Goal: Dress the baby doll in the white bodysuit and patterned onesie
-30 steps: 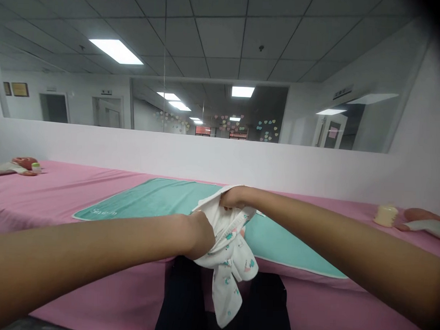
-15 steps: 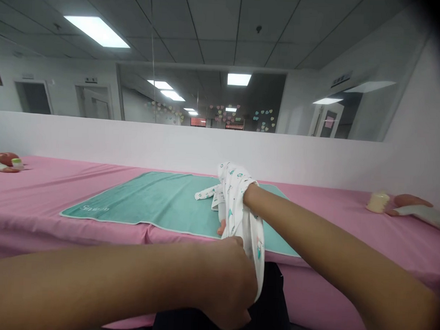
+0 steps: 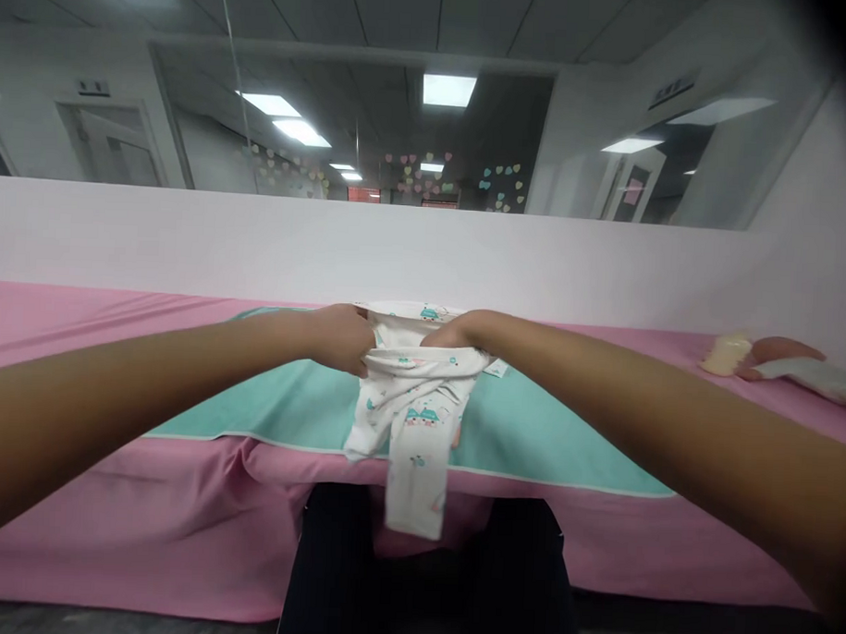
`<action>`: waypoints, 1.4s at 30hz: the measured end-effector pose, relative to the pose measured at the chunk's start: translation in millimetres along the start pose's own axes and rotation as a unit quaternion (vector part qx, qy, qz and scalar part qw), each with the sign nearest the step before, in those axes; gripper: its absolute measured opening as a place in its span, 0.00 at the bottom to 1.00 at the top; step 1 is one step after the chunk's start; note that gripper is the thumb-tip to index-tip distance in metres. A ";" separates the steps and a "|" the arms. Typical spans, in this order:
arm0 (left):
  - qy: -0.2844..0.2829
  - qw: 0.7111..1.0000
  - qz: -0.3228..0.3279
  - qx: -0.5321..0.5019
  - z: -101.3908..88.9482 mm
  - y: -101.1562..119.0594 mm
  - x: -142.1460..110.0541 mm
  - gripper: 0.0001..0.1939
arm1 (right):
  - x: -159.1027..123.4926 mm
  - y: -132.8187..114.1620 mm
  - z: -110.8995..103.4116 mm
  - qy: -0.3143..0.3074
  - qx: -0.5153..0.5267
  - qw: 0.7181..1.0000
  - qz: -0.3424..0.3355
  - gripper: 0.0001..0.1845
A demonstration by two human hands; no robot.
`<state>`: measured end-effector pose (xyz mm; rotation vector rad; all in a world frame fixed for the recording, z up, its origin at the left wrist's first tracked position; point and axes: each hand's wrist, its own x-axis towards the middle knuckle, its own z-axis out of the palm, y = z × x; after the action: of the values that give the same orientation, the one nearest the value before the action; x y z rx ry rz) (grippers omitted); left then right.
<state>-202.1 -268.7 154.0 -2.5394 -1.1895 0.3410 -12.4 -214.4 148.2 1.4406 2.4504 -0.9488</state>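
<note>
One pair of white printed trousers (image 3: 419,437) is at the centre of the frame, its two legs drooping toward the lower middle. One left hand (image 3: 343,340) grips the waistband's left end; one right hand (image 3: 457,332) reaches into the waist opening, fingers hidden, so I cannot tell its grip. Uneven pulling could twist the overlapping legs. Behind are one teal mat (image 3: 543,441) and, at right, one bottle (image 3: 727,353) and one doll (image 3: 786,350).
</note>
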 end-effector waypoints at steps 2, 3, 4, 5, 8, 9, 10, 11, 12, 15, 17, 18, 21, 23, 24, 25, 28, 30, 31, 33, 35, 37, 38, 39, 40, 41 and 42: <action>-0.015 0.999 0.000 -0.051 5.6 -13.7 6.7 0.12 | -1.6 -0.8 -10.2 -0.059 0.015 0.998 -0.004 0.23; -0.031 0.995 -0.010 -0.092 7.6 -20.6 9.6 0.13 | -2.3 -0.7 -14.2 -0.076 0.023 0.997 -0.017 0.24; -0.053 0.988 -0.023 -0.142 9.2 -28.0 12.4 0.14 | -2.8 -0.2 -17.5 -0.077 0.028 0.996 -0.037 0.25; -0.078 0.976 -0.037 -0.199 10.7 -36.0 15.0 0.14 | -2.8 1.0 -20.0 -0.073 0.027 0.995 -0.058 0.25; -0.119 0.912 -0.063 -0.387 17.8 -62.0 21.1 0.13 | -0.3 9.6 -23.6 -0.049 -0.003 0.994 -0.099 0.24; -0.111 0.884 -0.068 -0.449 21.9 -70.4 22.5 0.12 | 1.0 14.4 -24.2 -0.035 -0.007 0.993 -0.109 0.23; -0.092 0.852 -0.072 -0.510 27.2 -78.1 23.8 0.12 | 2.3 20.1 -24.8 -0.022 -0.005 0.993 -0.115 0.23; -0.070 0.819 -0.074 -0.565 33.6 -84.8 25.1 0.12 | 3.7 26.5 -25.5 -0.012 0.004 0.993 -0.120 0.22; -0.050 0.785 -0.073 -0.612 40.9 -90.3 26.8 0.12 | 5.3 33.4 -26.3 -0.007 0.016 0.992 -0.124 0.21; -0.006 0.715 -0.079 -0.694 63.6 -98.0 35.6 0.13 | 12.9 53.5 -27.3 -0.008 0.048 0.990 -0.134 0.17; -0.001 0.695 -0.093 -0.713 74.0 -94.5 46.0 0.14 | 22.3 62.6 -24.8 0.010 0.078 0.986 -0.146 0.16; -0.003 0.689 -0.094 -0.718 76.4 -90.0 52.4 0.14 | 28.6 64.9 -22.3 0.030 0.098 0.982 -0.156 0.16; -0.008 0.669 -0.053 -0.741 73.5 -68.2 73.7 0.15 | 51.8 63.2 -12.8 0.096 0.174 0.961 -0.190 0.18; 0.003 0.669 0.000 -0.743 67.7 -51.6 86.4 0.17 | 67.4 58.7 -7.5 0.117 0.226 0.944 -0.210 0.19; 0.015 0.676 0.021 -0.736 65.3 -44.5 91.6 0.18 | 74.3 56.9 -5.7 0.118 0.256 0.935 -0.216 0.21; 0.029 0.684 0.032 -0.728 63.8 -38.6 95.8 0.19 | 80.0 56.2 -4.5 0.115 0.288 0.925 -0.220 0.22; 0.081 0.693 -0.002 -0.716 65.3 -30.0 103.3 0.22 | 89.3 61.8 -3.7 0.100 0.389 0.887 -0.227 0.27; 0.106 0.666 -0.035 -0.738 69.3 -28.5 105.9 0.22 | 88.8 69.9 -3.6 0.088 0.435 0.864 -0.236 0.29; 0.119 0.643 -0.040 -0.756 71.2 -27.7 106.9 0.21 | 86.9 73.9 -2.9 0.073 0.445 0.859 -0.241 0.28; 0.147 0.589 -0.027 -0.794 74.0 -25.3 109.4 0.16 | 80.5 79.7 0.1 0.003 0.428 0.871 -0.241 0.25; 0.181 0.550 -0.012 -0.816 75.5 -22.3 112.5 0.09 | 73.1 82.0 5.0 -0.101 0.367 0.896 -0.228 0.22; 0.201 0.534 -0.015 -0.821 76.8 -20.4 115.9 0.01 | 68.2 83.1 8.9 -0.181 0.306 0.910 -0.213 0.23; 0.196 0.534 -0.022 -0.822 77.6 -20.3 117.3 0.02 | 67.5 84.4 9.4 -0.191 0.297 0.911 -0.213 0.23; 0.183 0.537 -0.028 -0.823 78.4 -20.7 118.4 0.05 | 68.1 86.7 8.6 -0.181 0.307 0.908 -0.218 0.22; 0.160 0.544 -0.030 -0.824 79.3 -21.4 119.1 0.06 | 69.8 90.1 6.4 -0.156 0.332 0.902 -0.228 0.22; 0.125 0.554 -0.024 -0.823 80.2 -22.2 119.4 0.07 | 72.5 94.4 3.2 -0.122 0.363 0.893 -0.239 0.21; 0.084 0.567 -0.010 -0.819 80.8 -22.7 119.4 0.08 | 75.6 99.3 -0.8 -0.085 0.392 0.881 -0.249 0.20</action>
<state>-171.0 -147.8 78.5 -3.5441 -1.8284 -1.9360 29.9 -124.4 72.8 0.7595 2.4364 -2.2609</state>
